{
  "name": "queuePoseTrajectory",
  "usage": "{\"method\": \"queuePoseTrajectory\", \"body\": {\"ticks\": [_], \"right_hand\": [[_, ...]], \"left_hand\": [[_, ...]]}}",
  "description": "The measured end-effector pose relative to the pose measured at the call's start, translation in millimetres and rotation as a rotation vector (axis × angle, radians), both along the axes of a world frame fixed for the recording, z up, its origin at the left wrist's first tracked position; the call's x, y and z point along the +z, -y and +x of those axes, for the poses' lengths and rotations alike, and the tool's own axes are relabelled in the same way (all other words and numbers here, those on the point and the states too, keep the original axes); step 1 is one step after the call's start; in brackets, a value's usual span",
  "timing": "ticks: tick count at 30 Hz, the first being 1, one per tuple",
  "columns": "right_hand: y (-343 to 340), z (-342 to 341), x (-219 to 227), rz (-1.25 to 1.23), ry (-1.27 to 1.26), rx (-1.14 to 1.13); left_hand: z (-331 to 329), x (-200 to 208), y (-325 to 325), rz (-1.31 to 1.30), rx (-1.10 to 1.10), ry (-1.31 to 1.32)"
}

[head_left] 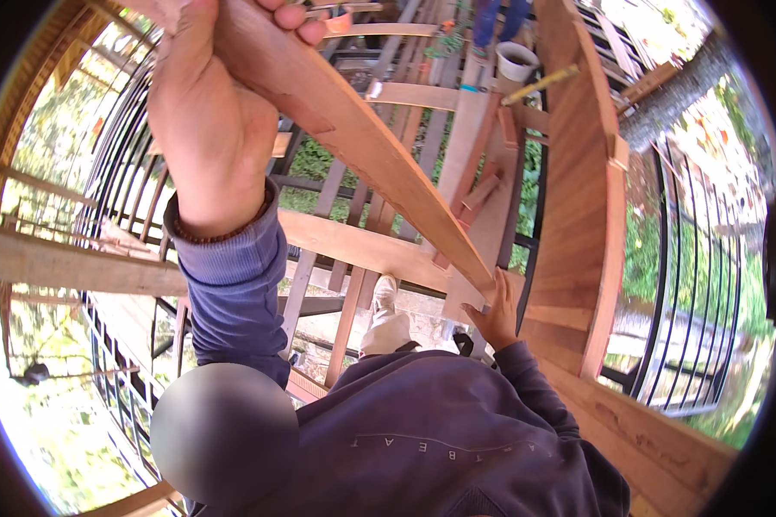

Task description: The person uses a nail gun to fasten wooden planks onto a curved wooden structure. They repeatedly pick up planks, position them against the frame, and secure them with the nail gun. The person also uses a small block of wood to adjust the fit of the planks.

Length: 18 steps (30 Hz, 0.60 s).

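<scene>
Long reddish-brown wooden plank [366, 155]: slants down across the head view from upper left to right of middle, looking narrower toward the lower end. Step in hand, as judged: holding and positioning the plank with both hands (no fastening visible along it). Next move, as judged: calls for a firm hold at the upper end, steady guidance at the lower end, and care near the wide reddish-brown wooden panel [569, 172] at right.

Position relative to hands: spans the gap between both. Bare left hand [211, 112], in blue sleeve [237, 293]: raised at upper left, closed around the plank, with fingers [291, 17] curled past the far edge. Bare right hand [497, 314], in dark sleeve [539, 379]: at the lower end, thumb and fingers spread apart, seemingly touching; cannot tell whether gripping or only supporting.

Crosses, in view, the right end of a broad light-brown wooden crossbeam [362, 246]; cannot tell whether touching. Farther off: whitish round bucket [516, 62].
</scene>
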State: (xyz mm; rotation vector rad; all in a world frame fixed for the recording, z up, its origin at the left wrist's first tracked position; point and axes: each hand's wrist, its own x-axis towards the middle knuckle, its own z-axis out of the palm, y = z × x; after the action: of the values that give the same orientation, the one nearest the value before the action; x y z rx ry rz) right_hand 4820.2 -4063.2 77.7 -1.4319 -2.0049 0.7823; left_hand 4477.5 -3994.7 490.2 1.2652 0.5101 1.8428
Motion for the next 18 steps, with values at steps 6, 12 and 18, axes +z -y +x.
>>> {"method": "queuePoseTrajectory", "body": {"ticks": [6,12,18], "right_hand": [[-46.9,-76.7,17.0,-0.079,0.007,0.066],[-99.2,-149.1,30.8,-0.055,-0.087,-0.072],[-146.8,-196.8,63.6,0.072,-0.027,-0.218]], "left_hand": [[-106.7,-6.5,-36.4,-0.13,0.102,-0.225],[-221.8,-116.9,-39.3,-0.576,0.356,-0.401],[-312.5,-345.4,53.3,-0.925,0.148,-0.46]]}}
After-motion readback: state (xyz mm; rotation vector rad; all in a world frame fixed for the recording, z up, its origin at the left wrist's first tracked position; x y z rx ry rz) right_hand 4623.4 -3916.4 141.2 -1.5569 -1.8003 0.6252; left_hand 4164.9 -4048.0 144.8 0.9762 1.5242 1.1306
